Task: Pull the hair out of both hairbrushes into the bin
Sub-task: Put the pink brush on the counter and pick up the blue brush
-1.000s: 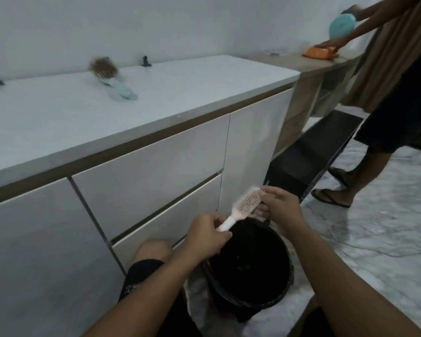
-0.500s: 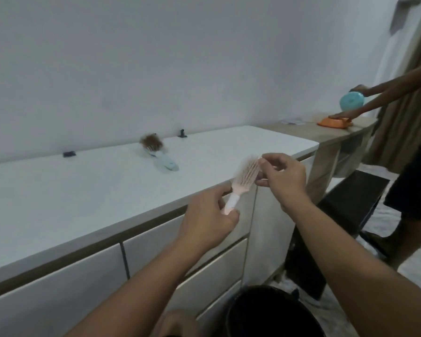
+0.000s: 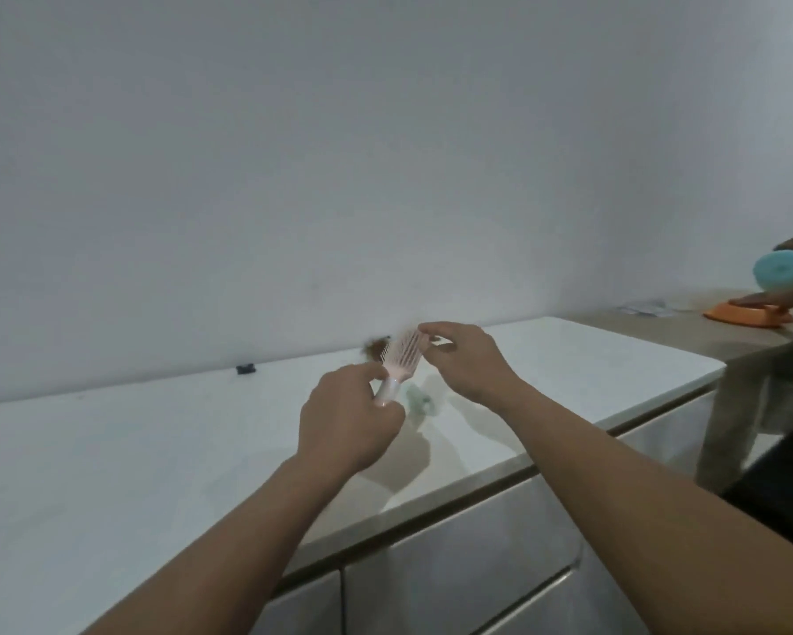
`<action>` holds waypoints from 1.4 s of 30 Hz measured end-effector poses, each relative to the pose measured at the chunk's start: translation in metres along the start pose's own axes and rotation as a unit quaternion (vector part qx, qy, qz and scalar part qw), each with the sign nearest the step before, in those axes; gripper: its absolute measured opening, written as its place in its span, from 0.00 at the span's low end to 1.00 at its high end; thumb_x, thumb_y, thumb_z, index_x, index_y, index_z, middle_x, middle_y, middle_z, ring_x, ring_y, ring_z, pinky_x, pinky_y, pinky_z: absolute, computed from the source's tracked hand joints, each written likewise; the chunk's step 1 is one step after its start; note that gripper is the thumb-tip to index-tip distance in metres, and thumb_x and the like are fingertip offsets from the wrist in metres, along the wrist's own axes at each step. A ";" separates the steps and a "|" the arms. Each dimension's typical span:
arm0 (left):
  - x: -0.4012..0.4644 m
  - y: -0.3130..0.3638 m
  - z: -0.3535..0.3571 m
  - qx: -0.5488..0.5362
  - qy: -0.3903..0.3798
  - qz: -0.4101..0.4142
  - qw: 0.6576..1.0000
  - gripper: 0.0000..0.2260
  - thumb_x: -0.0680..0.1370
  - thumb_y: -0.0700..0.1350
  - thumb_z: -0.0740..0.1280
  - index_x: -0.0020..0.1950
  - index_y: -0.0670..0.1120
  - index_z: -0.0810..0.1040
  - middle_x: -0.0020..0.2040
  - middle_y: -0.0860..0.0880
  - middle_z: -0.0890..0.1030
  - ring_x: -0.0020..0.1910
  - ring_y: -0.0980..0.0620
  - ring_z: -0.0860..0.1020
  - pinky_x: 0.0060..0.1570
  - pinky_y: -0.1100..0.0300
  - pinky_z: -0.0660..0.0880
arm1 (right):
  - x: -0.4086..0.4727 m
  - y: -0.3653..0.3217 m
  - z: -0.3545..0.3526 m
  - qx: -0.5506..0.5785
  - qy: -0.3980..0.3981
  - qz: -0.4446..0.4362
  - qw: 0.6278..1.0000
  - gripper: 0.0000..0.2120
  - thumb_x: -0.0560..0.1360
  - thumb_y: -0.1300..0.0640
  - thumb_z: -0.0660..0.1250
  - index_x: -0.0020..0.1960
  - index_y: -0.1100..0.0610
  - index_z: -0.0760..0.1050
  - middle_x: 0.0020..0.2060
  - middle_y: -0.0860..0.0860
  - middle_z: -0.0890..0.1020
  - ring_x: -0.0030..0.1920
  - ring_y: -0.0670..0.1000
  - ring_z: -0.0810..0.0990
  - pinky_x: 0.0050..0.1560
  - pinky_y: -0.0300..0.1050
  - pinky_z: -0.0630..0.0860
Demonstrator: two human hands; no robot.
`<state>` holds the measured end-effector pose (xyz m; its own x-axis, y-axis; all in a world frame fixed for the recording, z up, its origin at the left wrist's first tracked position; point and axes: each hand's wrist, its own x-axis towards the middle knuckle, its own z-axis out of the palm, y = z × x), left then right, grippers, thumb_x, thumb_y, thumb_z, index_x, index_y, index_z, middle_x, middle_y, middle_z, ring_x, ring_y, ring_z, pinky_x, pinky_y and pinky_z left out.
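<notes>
Change: the pink hairbrush has been raised from over the bin, now out of view, to above the white counter; its bristles appear free of hair, so the first brush is judged done.

Left hand: clenched round the pink handle.

Right hand: fingertips pinched at the far tip of the brush head.

Second hairbrush: pale green, lying on the counter just behind the hands, brown hair seen at its far end; judged next.
</notes>
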<state>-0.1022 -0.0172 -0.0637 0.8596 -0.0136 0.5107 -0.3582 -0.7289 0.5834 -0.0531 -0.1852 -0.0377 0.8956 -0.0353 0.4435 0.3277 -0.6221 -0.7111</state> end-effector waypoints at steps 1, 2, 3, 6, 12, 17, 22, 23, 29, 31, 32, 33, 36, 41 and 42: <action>0.004 -0.009 -0.002 0.006 0.001 -0.012 1.000 0.18 0.70 0.48 0.67 0.60 0.54 0.80 0.47 0.50 0.83 0.46 0.47 0.79 0.42 0.56 0.74 | 0.006 -0.003 0.010 -0.006 -0.009 -0.005 1.000 0.15 0.78 0.53 0.65 0.64 0.51 0.78 0.63 0.47 0.80 0.52 0.46 0.80 0.50 0.30 0.68; 0.007 -0.017 -0.004 0.011 0.003 -0.023 1.000 0.18 0.70 0.48 0.66 0.59 0.54 0.80 0.46 0.50 0.83 0.46 0.47 0.79 0.41 0.57 0.73 | 0.011 -0.005 0.020 -0.010 -0.014 -0.013 1.000 0.15 0.78 0.54 0.65 0.63 0.52 0.78 0.61 0.48 0.81 0.50 0.45 0.79 0.47 0.26 0.67; 0.009 -0.026 -0.005 0.016 0.004 -0.033 0.999 0.17 0.71 0.49 0.66 0.59 0.55 0.80 0.45 0.50 0.82 0.45 0.48 0.79 0.39 0.58 0.71 | 0.015 -0.007 0.029 -0.014 -0.018 -0.018 1.000 0.15 0.77 0.55 0.66 0.63 0.53 0.79 0.60 0.49 0.81 0.49 0.43 0.79 0.44 0.22 0.66; 0.014 -0.044 -0.006 0.029 0.013 -0.066 0.997 0.14 0.70 0.51 0.65 0.54 0.55 0.82 0.39 0.51 0.80 0.42 0.48 0.79 0.37 0.59 0.69 | 0.028 -0.008 0.058 -0.028 -0.042 -0.026 0.998 0.13 0.77 0.54 0.66 0.60 0.55 0.81 0.58 0.50 0.83 0.56 0.46 0.80 0.54 0.30 0.70; 0.024 -0.064 -0.006 0.076 0.030 -0.124 0.989 0.10 0.71 0.49 0.65 0.49 0.50 0.82 0.47 0.53 0.82 0.46 0.47 0.80 0.46 0.57 0.76 | 0.045 -0.011 0.097 -0.092 -0.101 -0.039 0.990 0.14 0.79 0.55 0.63 0.62 0.54 0.80 0.63 0.49 0.80 0.65 0.49 0.75 0.67 0.42 0.67; 0.028 -0.075 -0.003 0.081 0.036 -0.164 0.982 0.11 0.75 0.51 0.65 0.54 0.49 0.80 0.52 0.50 0.81 0.53 0.46 0.79 0.45 0.59 0.68 | 0.056 -0.003 0.113 -0.178 -0.146 -0.027 0.973 0.16 0.78 0.52 0.63 0.65 0.49 0.77 0.64 0.49 0.78 0.66 0.50 0.72 0.66 0.41 0.64; 0.033 -0.079 0.000 0.108 0.034 -0.180 0.977 0.12 0.75 0.50 0.64 0.55 0.49 0.79 0.53 0.49 0.81 0.52 0.46 0.79 0.44 0.59 0.67 | 0.055 0.008 0.107 -0.203 -0.036 -0.015 0.978 0.14 0.71 0.59 0.65 0.55 0.53 0.80 0.57 0.50 0.80 0.59 0.54 0.77 0.57 0.47 0.74; 0.033 -0.079 0.000 0.112 0.032 -0.181 0.977 0.12 0.74 0.50 0.64 0.55 0.49 0.79 0.52 0.49 0.81 0.51 0.46 0.78 0.44 0.59 0.67 | 0.054 0.009 0.105 -0.203 -0.033 -0.005 0.979 0.13 0.70 0.61 0.64 0.52 0.54 0.81 0.54 0.49 0.81 0.56 0.54 0.78 0.52 0.45 0.74; 0.039 -0.080 -0.001 0.103 0.008 -0.211 0.972 0.10 0.71 0.48 0.64 0.49 0.48 0.79 0.47 0.50 0.81 0.45 0.47 0.79 0.41 0.59 0.70 | 0.050 0.006 0.096 -0.222 -0.065 0.032 0.972 0.11 0.69 0.67 0.60 0.46 0.59 0.77 0.45 0.53 0.79 0.50 0.56 0.78 0.39 0.40 0.70; 0.039 -0.078 -0.002 0.090 0.001 -0.224 0.971 0.09 0.69 0.49 0.65 0.45 0.46 0.77 0.46 0.50 0.81 0.45 0.46 0.80 0.39 0.59 0.70 | 0.048 -0.001 0.093 -0.230 -0.081 0.030 0.969 0.15 0.71 0.68 0.60 0.56 0.62 0.77 0.57 0.55 0.78 0.59 0.55 0.76 0.51 0.42 0.72; 0.039 -0.077 -0.002 0.082 -0.001 -0.227 0.970 0.09 0.68 0.49 0.65 0.43 0.46 0.75 0.45 0.49 0.81 0.45 0.46 0.80 0.39 0.59 0.70 | 0.046 -0.004 0.091 -0.244 -0.099 0.025 0.964 0.15 0.72 0.68 0.60 0.58 0.64 0.77 0.59 0.56 0.77 0.61 0.56 0.75 0.55 0.43 0.72; 0.039 -0.077 -0.003 0.075 -0.002 -0.231 0.970 0.09 0.67 0.49 0.65 0.42 0.46 0.74 0.45 0.49 0.81 0.45 0.46 0.80 0.38 0.59 0.69 | 0.044 -0.007 0.089 -0.256 -0.115 0.024 0.960 0.15 0.73 0.68 0.60 0.58 0.66 0.77 0.61 0.58 0.77 0.62 0.57 0.74 0.59 0.44 0.73; 0.039 -0.074 -0.005 0.058 0.005 -0.234 0.971 0.12 0.68 0.50 0.65 0.47 0.45 0.77 0.46 0.48 0.80 0.46 0.45 0.81 0.39 0.58 0.70 | 0.042 -0.008 0.086 -0.240 -0.122 0.036 0.962 0.17 0.70 0.70 0.60 0.57 0.70 0.78 0.60 0.64 0.78 0.61 0.59 0.76 0.60 0.53 0.75; 0.036 -0.062 -0.004 0.135 0.050 -0.141 0.979 0.16 0.74 0.49 0.64 0.60 0.45 0.76 0.59 0.47 0.76 0.62 0.46 0.72 0.55 0.54 0.69 | 0.047 -0.001 0.081 -0.181 -0.085 0.023 0.980 0.16 0.71 0.66 0.61 0.53 0.56 0.81 0.58 0.52 0.80 0.60 0.51 0.77 0.61 0.43 0.74; 0.037 -0.059 -0.004 0.152 0.063 -0.110 0.980 0.16 0.74 0.49 0.64 0.59 0.45 0.77 0.58 0.47 0.77 0.61 0.46 0.71 0.56 0.54 0.69 | 0.049 0.001 0.079 -0.167 -0.063 0.021 0.984 0.15 0.70 0.65 0.61 0.51 0.55 0.82 0.55 0.51 0.82 0.58 0.51 0.79 0.59 0.43 0.75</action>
<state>-0.0510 0.0279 -0.0770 0.8457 0.2371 0.4781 -0.0271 -0.8757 0.4821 0.0147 -0.1254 -0.0597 0.9435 0.0177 0.3309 0.1909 -0.8452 -0.4992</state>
